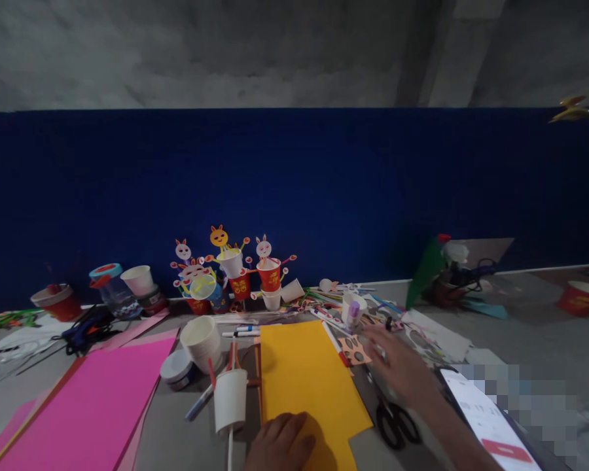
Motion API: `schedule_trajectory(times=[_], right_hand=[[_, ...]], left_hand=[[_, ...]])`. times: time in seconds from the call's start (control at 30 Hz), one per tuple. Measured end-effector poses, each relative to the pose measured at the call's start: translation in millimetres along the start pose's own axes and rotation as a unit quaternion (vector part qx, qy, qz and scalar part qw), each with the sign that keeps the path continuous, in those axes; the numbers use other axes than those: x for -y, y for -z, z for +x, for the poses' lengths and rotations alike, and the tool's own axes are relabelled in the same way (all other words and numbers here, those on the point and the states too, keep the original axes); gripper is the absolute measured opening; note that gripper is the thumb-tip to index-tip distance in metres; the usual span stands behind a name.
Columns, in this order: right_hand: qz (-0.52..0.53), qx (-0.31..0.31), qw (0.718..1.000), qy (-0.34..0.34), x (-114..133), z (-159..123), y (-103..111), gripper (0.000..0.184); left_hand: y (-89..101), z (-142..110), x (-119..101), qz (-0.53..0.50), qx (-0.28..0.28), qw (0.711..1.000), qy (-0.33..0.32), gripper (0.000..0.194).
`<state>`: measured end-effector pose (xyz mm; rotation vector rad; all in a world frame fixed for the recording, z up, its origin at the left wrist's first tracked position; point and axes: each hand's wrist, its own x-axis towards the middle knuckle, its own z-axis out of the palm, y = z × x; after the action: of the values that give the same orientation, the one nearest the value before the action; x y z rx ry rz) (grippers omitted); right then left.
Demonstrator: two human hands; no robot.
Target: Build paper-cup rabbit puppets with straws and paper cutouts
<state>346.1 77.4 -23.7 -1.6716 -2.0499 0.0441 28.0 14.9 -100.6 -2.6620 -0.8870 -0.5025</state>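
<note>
My left hand (281,443) lies at the lower left edge of the yellow paper (307,373), fingers lying on it. My right hand (397,363) reaches out, slightly blurred, with thumb and fingers apart. Beneath it are black-handled scissors (396,422) and an orange sheet with cut-out holes (354,350). Just beyond stands a white cup (352,313) with a purple-capped stick (354,310) at it. A red-and-white marker (336,343) lies along the paper's right edge. Left of the paper, a white paper cup (230,399) sits upside down on a white stick, red strips sticking up.
Decorated cup figures (267,268) stand along the blue wall (294,190). Pink paper (112,399), stacked white cups (202,340) and a small jar (177,367) are left. A lit phone (485,418) lies right. Markers and craft sticks crowd the back.
</note>
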Motion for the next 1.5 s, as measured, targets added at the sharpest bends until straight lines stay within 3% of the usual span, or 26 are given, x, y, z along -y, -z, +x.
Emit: schedule_trajectory(times=[0.07,0.2,0.3,0.4,0.5,0.63,0.7,0.77,0.87,0.97,1.17,1.3,1.43,1.5], right_hand=[[-0.010,-0.023,0.999,-0.023,-18,28,11,0.043],[-0.022,0.002,1.000,-0.008,-35,74,11,0.041],[-0.028,0.031,0.999,0.018,-37,92,3,0.019],[-0.038,0.026,0.999,0.017,-41,97,6,0.017],[-0.045,-0.039,0.998,0.001,-44,84,26,0.017],[-0.033,-0.124,0.992,0.015,-26,31,55,0.025],[0.013,-0.102,0.991,0.089,-5,-1,58,0.021],[0.070,-0.022,0.986,0.146,16,-28,54,0.018],[0.099,0.084,0.978,0.161,38,-51,41,0.015],[0.093,0.113,0.978,0.147,46,-56,32,0.014],[0.131,0.135,0.967,0.174,58,-61,29,0.017],[0.134,0.143,0.963,0.185,68,-70,22,0.016],[0.142,0.157,0.958,0.193,74,-78,18,0.016],[0.162,0.153,0.955,0.194,73,-80,20,0.026]], left_hand=[[0.2,-1,1,-0.004,-0.003,1.000,0.004,0.036],[1.8,-1,2,0.002,0.013,1.000,0.001,0.028],[1.0,-1,2,0.001,0.032,0.999,-0.005,0.036],[-2.6,-2,2,-0.023,0.050,0.999,0.000,0.048],[-2.6,-4,2,-0.071,0.095,0.993,0.026,0.054],[11.0,2,-1,-0.145,0.172,0.971,0.081,0.055],[23.5,10,-3,-0.171,0.198,0.959,0.107,0.053],[38.6,20,-4,-0.197,0.206,0.950,0.124,0.046],[60.4,34,-4,-0.232,0.202,0.940,0.147,0.028],[72.4,44,-1,-0.293,0.194,0.922,0.164,0.021],[67.3,60,0,-0.430,0.116,0.848,0.287,0.062],[61.9,64,-4,-0.502,0.107,0.813,0.276,0.087],[57.6,57,-13,-0.514,0.115,0.800,0.286,0.083],[58.4,54,-19,-0.535,0.098,0.788,0.287,0.078]])
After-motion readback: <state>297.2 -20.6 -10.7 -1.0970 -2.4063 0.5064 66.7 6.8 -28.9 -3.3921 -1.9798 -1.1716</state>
